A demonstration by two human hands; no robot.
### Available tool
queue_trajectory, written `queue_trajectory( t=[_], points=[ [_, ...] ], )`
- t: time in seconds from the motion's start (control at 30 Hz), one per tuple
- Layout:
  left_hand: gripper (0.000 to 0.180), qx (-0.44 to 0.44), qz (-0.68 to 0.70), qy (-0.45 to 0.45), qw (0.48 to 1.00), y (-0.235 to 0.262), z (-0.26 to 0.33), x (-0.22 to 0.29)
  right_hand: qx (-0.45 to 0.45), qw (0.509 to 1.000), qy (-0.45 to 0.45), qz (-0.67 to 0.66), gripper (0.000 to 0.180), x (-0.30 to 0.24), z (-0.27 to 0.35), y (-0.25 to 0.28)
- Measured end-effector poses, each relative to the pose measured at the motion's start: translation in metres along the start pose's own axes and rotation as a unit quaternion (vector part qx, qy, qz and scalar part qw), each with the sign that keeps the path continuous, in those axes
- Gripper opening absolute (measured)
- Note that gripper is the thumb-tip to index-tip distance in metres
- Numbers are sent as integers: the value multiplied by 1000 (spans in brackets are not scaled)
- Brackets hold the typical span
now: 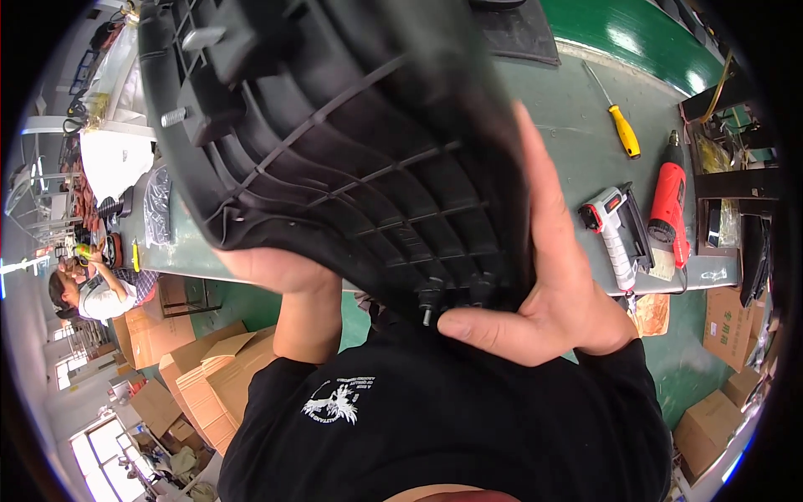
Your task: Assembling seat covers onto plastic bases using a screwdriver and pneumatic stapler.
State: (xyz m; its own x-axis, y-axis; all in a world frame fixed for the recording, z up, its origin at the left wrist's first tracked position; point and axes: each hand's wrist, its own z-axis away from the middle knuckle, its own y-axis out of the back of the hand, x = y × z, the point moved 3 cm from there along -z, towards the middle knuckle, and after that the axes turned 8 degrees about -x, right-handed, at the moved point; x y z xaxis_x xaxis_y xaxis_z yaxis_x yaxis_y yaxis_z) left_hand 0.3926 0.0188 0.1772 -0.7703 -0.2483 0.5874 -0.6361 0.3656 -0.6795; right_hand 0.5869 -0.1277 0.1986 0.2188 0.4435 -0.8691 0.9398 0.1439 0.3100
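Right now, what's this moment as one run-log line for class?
held: black ribbed shell | left hand: lower-left edge, fingers hidden | right hand: gripping right edge | bench: yellow-handled screwdriver, staple gun, red heat gun

The moulded panel [360, 163] is black with a ribbed grid pattern. On the grey-green desk [573, 109] at right, the screwdriver handle [623, 131] is yellow, the heat gun [667, 199] red, the staple gun [617, 249] white and black. The shirt [485, 410] is black, white-printed.
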Motion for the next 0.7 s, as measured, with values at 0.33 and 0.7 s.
queue_trajectory(
  t=[0.33,0.7],
  points=[
    [60,16,-55,-13,998,-33,4,22,156,987,37,-17,82,34,1,0],
    [77,40,-216,-24,975,-26,14,45,202,968,51,138,69,19,5,-2]
  ],
)
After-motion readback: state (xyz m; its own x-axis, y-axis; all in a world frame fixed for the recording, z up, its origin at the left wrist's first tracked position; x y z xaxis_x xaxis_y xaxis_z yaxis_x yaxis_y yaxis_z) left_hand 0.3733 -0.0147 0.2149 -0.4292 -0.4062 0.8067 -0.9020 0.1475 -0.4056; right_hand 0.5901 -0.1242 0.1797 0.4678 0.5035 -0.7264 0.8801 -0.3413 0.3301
